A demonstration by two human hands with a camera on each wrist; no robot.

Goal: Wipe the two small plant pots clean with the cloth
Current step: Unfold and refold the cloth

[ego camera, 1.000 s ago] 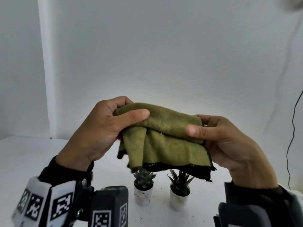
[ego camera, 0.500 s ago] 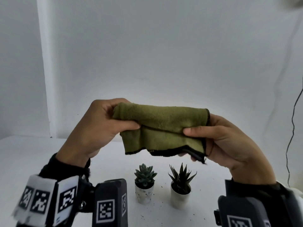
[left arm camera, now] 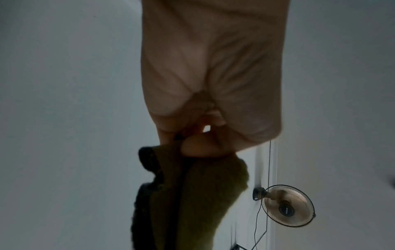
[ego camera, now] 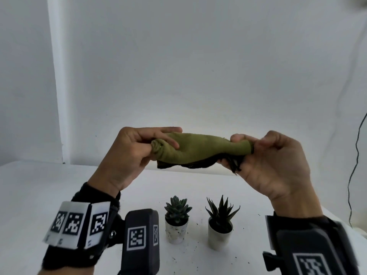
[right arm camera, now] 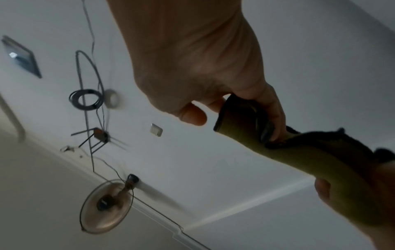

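Note:
An olive-green cloth [ego camera: 200,148] with a dark edge is folded into a narrow roll and held up in the air between both hands. My left hand [ego camera: 139,147] grips its left end [left arm camera: 192,194], and my right hand [ego camera: 258,151] pinches its right end [right arm camera: 299,160]. Below on the white table [ego camera: 39,187] stand two small white pots: the left pot [ego camera: 175,232] holds a rosette succulent and is speckled with dirt, the right pot [ego camera: 218,237] holds a spiky plant. Both hands are well above the pots.
Soil crumbs [ego camera: 195,253] lie scattered on the table around the pots. A white wall rises behind the table, with a black cable [ego camera: 355,165] hanging at the right. A wall fan [left arm camera: 287,205] shows in the wrist views.
The hanging cloth was folded up and rolled tighter between the hands into a narrow bundle. The pots have not moved.

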